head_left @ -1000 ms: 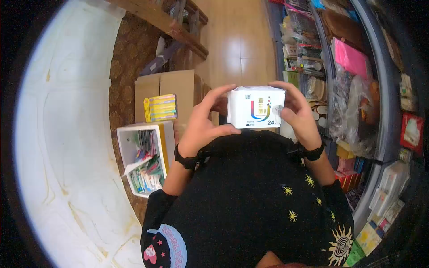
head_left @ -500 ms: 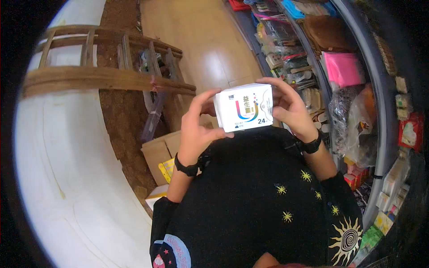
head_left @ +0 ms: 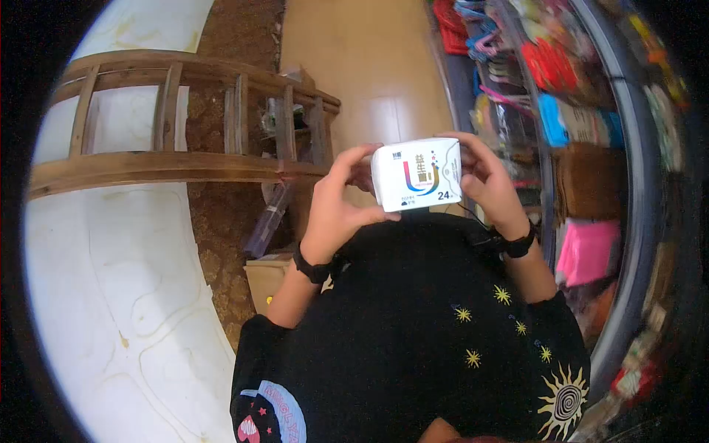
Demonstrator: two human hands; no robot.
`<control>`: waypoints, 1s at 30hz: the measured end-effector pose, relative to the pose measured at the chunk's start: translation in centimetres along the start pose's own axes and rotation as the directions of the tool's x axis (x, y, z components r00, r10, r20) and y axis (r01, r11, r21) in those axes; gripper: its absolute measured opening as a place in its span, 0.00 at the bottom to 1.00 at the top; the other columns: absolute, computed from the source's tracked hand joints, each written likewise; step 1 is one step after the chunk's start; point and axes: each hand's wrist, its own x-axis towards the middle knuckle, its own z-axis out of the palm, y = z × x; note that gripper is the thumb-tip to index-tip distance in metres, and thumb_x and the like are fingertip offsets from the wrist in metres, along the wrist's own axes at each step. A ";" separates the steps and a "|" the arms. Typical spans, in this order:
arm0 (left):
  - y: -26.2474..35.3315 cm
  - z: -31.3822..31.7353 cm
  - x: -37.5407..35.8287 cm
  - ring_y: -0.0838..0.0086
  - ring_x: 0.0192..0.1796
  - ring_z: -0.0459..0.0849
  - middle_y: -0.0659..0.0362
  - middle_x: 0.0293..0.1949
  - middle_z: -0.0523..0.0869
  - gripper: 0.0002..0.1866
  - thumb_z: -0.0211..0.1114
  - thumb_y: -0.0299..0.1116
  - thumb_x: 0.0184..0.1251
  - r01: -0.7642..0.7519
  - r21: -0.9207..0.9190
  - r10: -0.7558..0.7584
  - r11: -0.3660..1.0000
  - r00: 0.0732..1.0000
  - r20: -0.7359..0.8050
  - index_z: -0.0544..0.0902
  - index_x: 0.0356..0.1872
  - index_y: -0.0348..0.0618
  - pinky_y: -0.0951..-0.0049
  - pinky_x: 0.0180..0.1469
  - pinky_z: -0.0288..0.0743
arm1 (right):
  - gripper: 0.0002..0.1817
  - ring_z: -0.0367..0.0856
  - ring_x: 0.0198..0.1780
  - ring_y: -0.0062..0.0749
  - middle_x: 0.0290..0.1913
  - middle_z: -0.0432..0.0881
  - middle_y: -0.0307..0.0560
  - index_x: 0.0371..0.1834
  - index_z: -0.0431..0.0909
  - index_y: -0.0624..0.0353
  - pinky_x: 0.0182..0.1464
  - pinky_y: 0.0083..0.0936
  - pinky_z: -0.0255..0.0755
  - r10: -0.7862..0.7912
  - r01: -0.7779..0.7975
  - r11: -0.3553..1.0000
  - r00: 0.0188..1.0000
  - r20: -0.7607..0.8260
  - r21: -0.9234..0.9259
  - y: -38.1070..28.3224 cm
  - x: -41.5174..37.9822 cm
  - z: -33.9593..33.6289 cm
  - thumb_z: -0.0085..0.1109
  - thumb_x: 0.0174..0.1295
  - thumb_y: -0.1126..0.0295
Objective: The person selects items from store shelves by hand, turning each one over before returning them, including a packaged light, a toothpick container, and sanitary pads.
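Between my two hands is a white pack (head_left: 417, 177), a small soft-looking packet printed with a rainbow-coloured U, Chinese characters and the number 24. My left hand (head_left: 341, 198) grips its left end, thumb along the lower edge and fingers curling over the top and behind. At the right end, my right hand (head_left: 493, 188) holds on with the thumb at the side and the fingers behind the upper corner. The printed face is turned up toward me, slightly tilted. The pack's back and several fingertips are hidden.
A wooden ladder (head_left: 140, 171) crosses the left side, in front of a white surface (head_left: 118, 295). Shelves on the right hold a pink package (head_left: 587, 252), a red bundle (head_left: 550, 65) and brown cloth-like goods (head_left: 587, 173). A cardboard box (head_left: 267, 280) sits below my left forearm.
The surroundings have shifted downward in view, with the ladder lower and further right and the shelf goods lower. Both hands keep hold of the white pack, which sits slightly further right.
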 end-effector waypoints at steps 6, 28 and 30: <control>0.7 -3.0 2.6 0.73 0.49 0.83 0.57 0.51 0.86 0.48 0.86 0.34 0.43 -0.038 -0.027 0.037 0.999 0.998 -0.055 0.75 0.70 0.43 0.71 0.53 0.78 | 0.39 0.78 0.65 0.36 0.64 0.78 0.51 0.76 0.64 0.60 0.64 0.33 0.77 0.038 -0.032 0.997 0.996 0.080 -0.065 -1.8 5.5 1.3 0.72 0.65 0.61; -2.0 -16.3 36.1 0.61 0.65 0.80 0.52 0.64 0.77 0.38 0.73 0.19 0.51 -0.209 0.201 0.226 0.957 0.972 -0.064 0.78 0.69 0.47 0.66 0.59 0.80 | 0.36 0.72 0.73 0.40 0.69 0.74 0.50 0.70 0.72 0.61 0.75 0.38 0.65 -0.223 0.241 0.899 0.971 0.090 -0.365 -7.6 39.3 -8.1 0.62 0.51 0.80; -2.3 -16.5 38.7 0.62 0.64 0.81 0.52 0.63 0.77 0.38 0.73 0.19 0.51 -0.181 0.189 0.196 0.965 0.978 -0.064 0.78 0.69 0.46 0.67 0.59 0.80 | 0.36 0.73 0.72 0.39 0.68 0.75 0.49 0.70 0.72 0.61 0.74 0.37 0.66 -0.212 0.226 0.903 0.974 0.078 -0.365 -7.4 41.9 -9.5 0.63 0.52 0.80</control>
